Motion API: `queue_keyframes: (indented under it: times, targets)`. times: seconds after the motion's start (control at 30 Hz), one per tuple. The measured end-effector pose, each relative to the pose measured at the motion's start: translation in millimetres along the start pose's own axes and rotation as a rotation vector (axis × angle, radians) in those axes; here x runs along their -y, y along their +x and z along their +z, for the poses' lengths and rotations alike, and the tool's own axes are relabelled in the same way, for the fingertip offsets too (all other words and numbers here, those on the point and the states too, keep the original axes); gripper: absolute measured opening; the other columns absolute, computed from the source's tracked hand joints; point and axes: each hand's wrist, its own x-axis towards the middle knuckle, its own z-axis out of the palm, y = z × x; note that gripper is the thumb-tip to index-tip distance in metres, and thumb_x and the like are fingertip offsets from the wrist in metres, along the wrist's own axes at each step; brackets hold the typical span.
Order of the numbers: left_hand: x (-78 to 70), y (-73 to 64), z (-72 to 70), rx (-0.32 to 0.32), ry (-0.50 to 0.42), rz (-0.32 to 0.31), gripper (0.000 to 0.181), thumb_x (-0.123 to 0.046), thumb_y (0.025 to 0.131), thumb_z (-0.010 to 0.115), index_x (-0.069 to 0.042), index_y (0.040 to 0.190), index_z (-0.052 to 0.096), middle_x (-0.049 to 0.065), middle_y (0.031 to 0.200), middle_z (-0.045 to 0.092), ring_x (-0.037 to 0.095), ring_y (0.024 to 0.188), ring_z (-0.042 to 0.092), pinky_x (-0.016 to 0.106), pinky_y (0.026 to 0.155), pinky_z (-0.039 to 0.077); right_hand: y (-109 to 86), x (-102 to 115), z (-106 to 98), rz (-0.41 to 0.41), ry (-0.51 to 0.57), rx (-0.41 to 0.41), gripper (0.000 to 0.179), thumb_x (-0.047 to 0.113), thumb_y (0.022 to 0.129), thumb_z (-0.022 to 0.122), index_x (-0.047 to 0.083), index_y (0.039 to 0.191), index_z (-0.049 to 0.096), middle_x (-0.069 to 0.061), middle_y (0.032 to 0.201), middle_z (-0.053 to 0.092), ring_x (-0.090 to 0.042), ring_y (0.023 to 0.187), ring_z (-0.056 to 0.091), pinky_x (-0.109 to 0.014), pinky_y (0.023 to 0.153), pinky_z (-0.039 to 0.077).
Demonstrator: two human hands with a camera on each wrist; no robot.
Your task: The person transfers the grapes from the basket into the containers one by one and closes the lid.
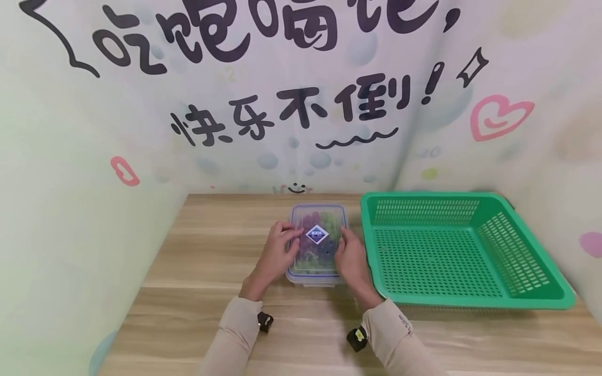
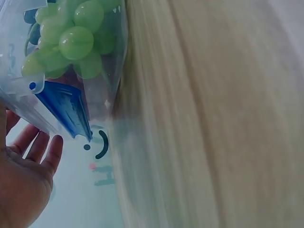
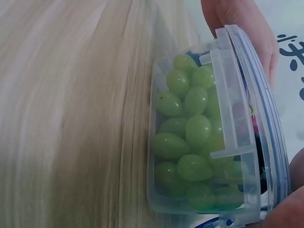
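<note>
A clear lidded food container (image 1: 313, 274) stands on the table, with green and dark purple grapes (image 1: 312, 258) showing through it. Its lid (image 1: 301, 269) has a blue rim and a diamond-shaped label. My left hand (image 1: 280, 248) is at the left edge, fingertips over the lid. In the left wrist view, a blue side clip (image 2: 66, 107) hangs away from the container wall near those fingers. At the right edge, my right hand (image 1: 351, 257) touches the lid's rim with its thumb and fingers. Green grapes (image 3: 194, 128) fill the near end in the right wrist view.
A green perforated plastic basket (image 1: 470, 301) stands right beside the container. Behind the wooden table (image 1: 202, 250) hangs a printed white wall covering (image 1: 226, 167) with black lettering. Small black devices are worn at both wrists.
</note>
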Motion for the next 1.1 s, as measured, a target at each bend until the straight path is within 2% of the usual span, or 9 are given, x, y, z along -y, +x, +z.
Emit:
queue_keyframes:
  times: [0.1,0.23,0.33,0.43,0.57,0.77,0.9,1.03,1.1]
  targets:
    - [3.3,-0.4,0.9,0.003,-0.006,0.007,0.028,-0.003,0.092,0.061,0.001,0.118,0.071,0.020,0.124,0.055,0.035,0.120,0.049,0.050,0.106,0.043,-0.3,-3.7,2.2,-0.009,0.028,-0.014,0.039,0.004,0.100,0.045,-0.006,0.137,0.053,-0.025,0.125,0.064,-0.032,0.088,0.064,-0.043,0.075,0.055]
    - [5.6,-0.3,1.9,0.021,-0.011,-0.007,0.029,-0.004,0.093,0.062,0.000,0.120,0.070,0.019,0.127,0.054,0.034,0.123,0.047,0.050,0.107,0.044,-0.2,-10.0,5.1,-0.032,0.073,-0.052,0.038,0.003,0.099,0.045,-0.006,0.134,0.056,-0.025,0.117,0.067,-0.020,0.062,0.046,-0.031,0.056,0.040]
    - [5.5,0.8,1.2,0.040,-0.019,-0.015,0.029,-0.005,0.094,0.061,0.000,0.121,0.070,0.020,0.130,0.052,0.035,0.125,0.045,0.051,0.108,0.042,0.9,-13.6,6.7,-0.046,0.098,-0.075,0.036,0.003,0.098,0.046,-0.006,0.132,0.057,-0.025,0.124,0.065,-0.017,0.059,0.044,-0.029,0.055,0.039]
    - [5.9,1.5,1.0,0.052,-0.026,-0.016,0.030,-0.005,0.094,0.059,0.001,0.122,0.069,0.021,0.131,0.050,0.036,0.127,0.043,0.052,0.110,0.041,2.0,-16.6,8.6,-0.057,0.117,-0.081,0.036,0.002,0.098,0.046,-0.006,0.131,0.057,-0.026,0.121,0.065,-0.016,0.057,0.042,-0.030,0.055,0.039]
    - [6.5,-0.8,1.8,0.052,-0.020,-0.027,0.030,-0.005,0.094,0.059,0.001,0.122,0.069,0.021,0.134,0.048,0.037,0.129,0.042,0.053,0.111,0.041,0.8,-19.9,10.9,-0.050,0.151,-0.070,0.035,0.002,0.099,0.046,-0.005,0.132,0.057,-0.022,0.132,0.061,-0.024,0.066,0.052,-0.033,0.062,0.044]
    - [5.1,-9.1,5.0,0.029,-0.074,-0.115,0.029,-0.009,0.095,0.061,-0.004,0.122,0.070,0.024,0.142,0.042,0.039,0.133,0.040,0.058,0.109,0.040,-5.5,-20.4,10.0,0.004,0.202,-0.021,0.038,0.003,0.101,0.046,-0.005,0.138,0.052,-0.021,0.145,0.052,-0.037,0.107,0.060,-0.046,0.092,0.050]
    - [2.4,-9.0,5.6,0.007,-0.091,-0.162,0.029,-0.014,0.095,0.062,-0.009,0.122,0.071,0.022,0.144,0.041,0.039,0.133,0.039,0.059,0.109,0.040,-3.5,-17.6,10.3,0.027,0.197,-0.015,0.046,0.003,0.102,0.046,0.000,0.147,0.043,-0.024,0.150,0.044,-0.038,0.138,0.043,-0.054,0.113,0.038]
    - [1.0,-7.8,6.7,0.004,-0.126,-0.203,0.030,-0.014,0.096,0.060,-0.009,0.124,0.070,0.023,0.146,0.039,0.041,0.131,0.042,0.057,0.105,0.043,0.1,-16.1,12.1,0.101,0.203,-0.027,0.059,0.007,0.102,0.047,0.003,0.156,0.025,-0.024,0.159,0.029,-0.038,0.147,0.027,-0.054,0.121,0.025]
    - [1.0,-7.4,6.7,0.014,-0.147,-0.237,0.034,-0.015,0.098,0.058,-0.009,0.130,0.066,0.024,0.150,0.034,0.043,0.133,0.042,0.058,0.106,0.044,0.9,-15.9,13.2,0.156,0.209,-0.032,0.063,0.011,0.102,0.048,0.001,0.157,0.018,-0.026,0.161,0.022,-0.038,0.149,0.020,-0.053,0.123,0.020]
